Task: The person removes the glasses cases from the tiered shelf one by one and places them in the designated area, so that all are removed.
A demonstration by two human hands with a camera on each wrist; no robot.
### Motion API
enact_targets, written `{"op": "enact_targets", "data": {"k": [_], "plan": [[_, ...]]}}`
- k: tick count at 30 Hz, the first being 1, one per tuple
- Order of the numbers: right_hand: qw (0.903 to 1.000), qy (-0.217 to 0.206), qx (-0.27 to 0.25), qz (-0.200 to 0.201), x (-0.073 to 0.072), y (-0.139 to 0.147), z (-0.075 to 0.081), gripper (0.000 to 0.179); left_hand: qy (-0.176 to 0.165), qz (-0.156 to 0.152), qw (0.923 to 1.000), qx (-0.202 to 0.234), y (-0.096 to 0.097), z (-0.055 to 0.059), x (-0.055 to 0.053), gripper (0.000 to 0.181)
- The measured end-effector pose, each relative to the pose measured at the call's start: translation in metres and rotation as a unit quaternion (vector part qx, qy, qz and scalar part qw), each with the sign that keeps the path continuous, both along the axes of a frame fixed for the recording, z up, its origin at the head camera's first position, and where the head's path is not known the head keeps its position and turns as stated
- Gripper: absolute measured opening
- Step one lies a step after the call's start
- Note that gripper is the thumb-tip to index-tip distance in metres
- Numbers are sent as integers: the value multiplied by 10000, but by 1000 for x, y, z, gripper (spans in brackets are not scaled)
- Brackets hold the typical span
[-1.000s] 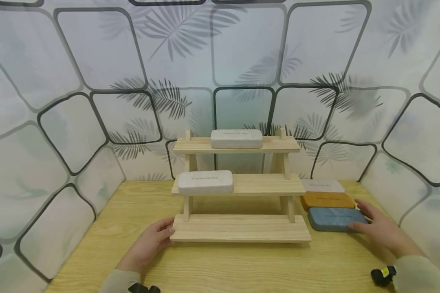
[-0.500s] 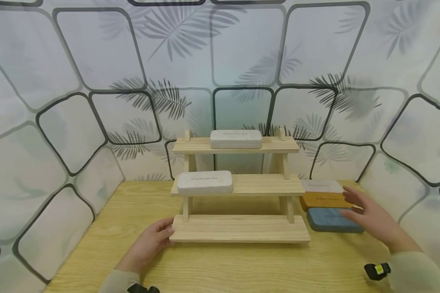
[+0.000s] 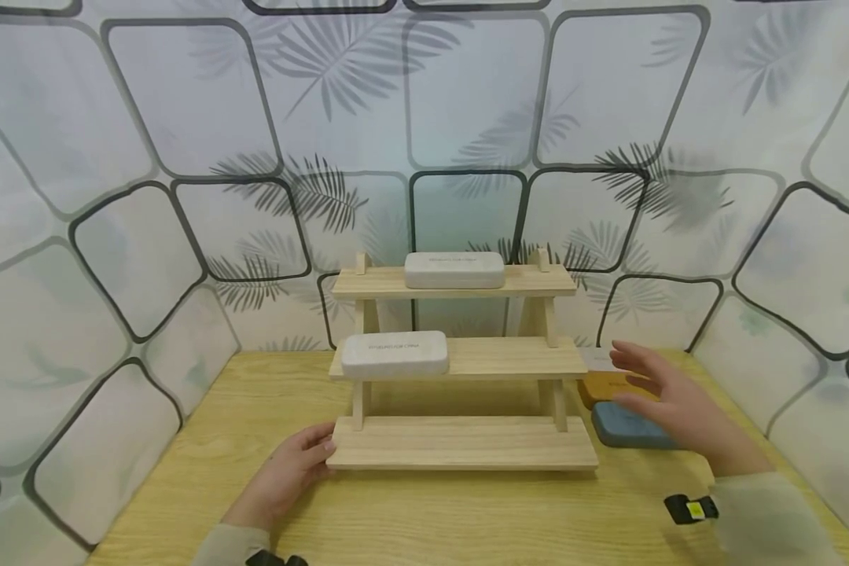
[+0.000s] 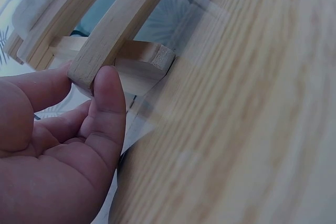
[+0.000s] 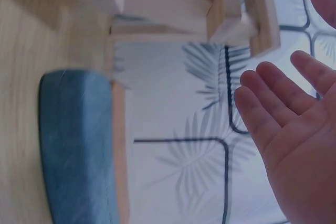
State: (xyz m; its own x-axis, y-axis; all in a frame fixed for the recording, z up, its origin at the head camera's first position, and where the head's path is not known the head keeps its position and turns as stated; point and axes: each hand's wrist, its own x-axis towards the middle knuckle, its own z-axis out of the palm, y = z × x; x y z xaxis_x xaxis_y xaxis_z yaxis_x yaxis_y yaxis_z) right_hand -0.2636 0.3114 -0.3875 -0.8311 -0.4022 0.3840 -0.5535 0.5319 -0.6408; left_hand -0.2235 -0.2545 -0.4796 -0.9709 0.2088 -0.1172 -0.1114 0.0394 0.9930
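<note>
A three-tier wooden display stand [image 3: 460, 444] stands in the middle of the table. My left hand [image 3: 286, 475] pinches the left end of its bottom shelf; in the left wrist view, thumb and forefinger [image 4: 108, 95] lie against the plank end. My right hand [image 3: 668, 405] hovers with parted fingers and holds nothing. Beneath and beyond it lie a blue case [image 3: 626, 426], an orange case [image 3: 597, 387] and a pale case [image 3: 596, 359], partly hidden by the hand. One white case [image 3: 454, 270] sits on the top shelf, another white case [image 3: 395, 354] at the middle shelf's left.
The wood-grain table [image 3: 453, 523] is enclosed by a patterned curtain [image 3: 470, 102] at the back and both sides. The stand's right edge is close to the coloured cases. Each wrist wears a small black camera [image 3: 689, 509].
My right hand has come off the blue case, rising and moving left toward the stand with nothing in it. The left hand keeps its hold on the stand.
</note>
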Motion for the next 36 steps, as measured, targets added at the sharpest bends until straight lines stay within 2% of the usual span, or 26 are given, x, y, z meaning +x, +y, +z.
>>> {"op": "enact_targets", "data": {"k": [9, 19, 26, 36], "plan": [[9997, 97, -84, 200, 0, -28, 9, 71, -12, 18, 10000, -56, 0, 1, 0, 61], [9972, -64, -416, 617, -3, -53, 11, 70, -89, 164, 9997, -129, 3, 1, 0, 59], [9959, -371, -402, 722, -7, -72, 13, 70, -15, 92, 9999, -116, 2, 1, 0, 59], [9944, -428, -371, 893, -12, -104, 15, 72, 39, 31, 10000, -86, 0, -1, -1, 59]]}}
